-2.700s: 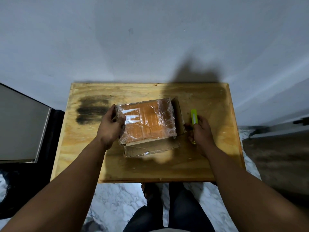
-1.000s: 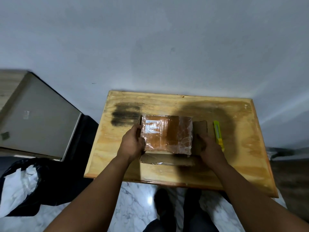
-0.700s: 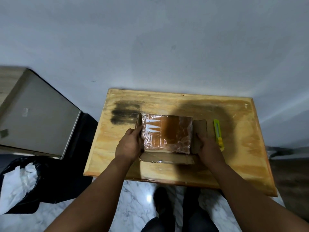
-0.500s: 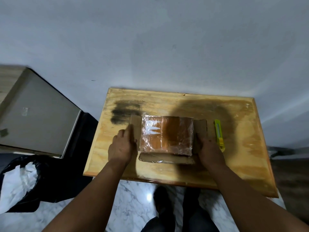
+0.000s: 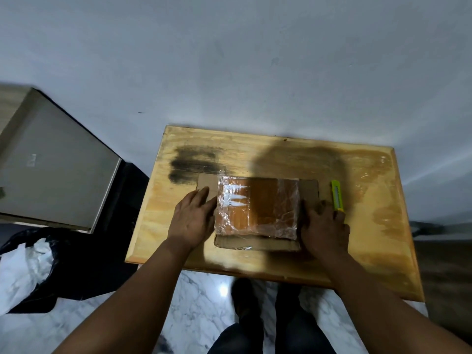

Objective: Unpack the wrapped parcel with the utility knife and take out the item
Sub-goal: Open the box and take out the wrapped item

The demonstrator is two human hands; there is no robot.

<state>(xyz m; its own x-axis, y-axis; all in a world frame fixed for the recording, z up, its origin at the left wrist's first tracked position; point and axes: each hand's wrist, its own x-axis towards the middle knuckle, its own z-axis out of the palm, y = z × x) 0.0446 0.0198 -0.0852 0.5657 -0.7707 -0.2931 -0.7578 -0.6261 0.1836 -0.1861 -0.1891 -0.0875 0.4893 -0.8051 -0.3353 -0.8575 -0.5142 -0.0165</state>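
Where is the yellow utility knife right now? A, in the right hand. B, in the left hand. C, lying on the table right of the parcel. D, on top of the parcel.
C: the utility knife lies on the table right of the parcel, ungripped.

— What am I seeing now?
— A wooden table (image 5: 255,154). My left hand (image 5: 192,221) is pressing flat on the left cardboard flap (image 5: 206,185).
— And the other hand?
— My right hand (image 5: 323,226) is resting on the right flap (image 5: 309,189), just beside the shiny wrapped item (image 5: 258,208). The green knife (image 5: 337,195) is lying nearby.
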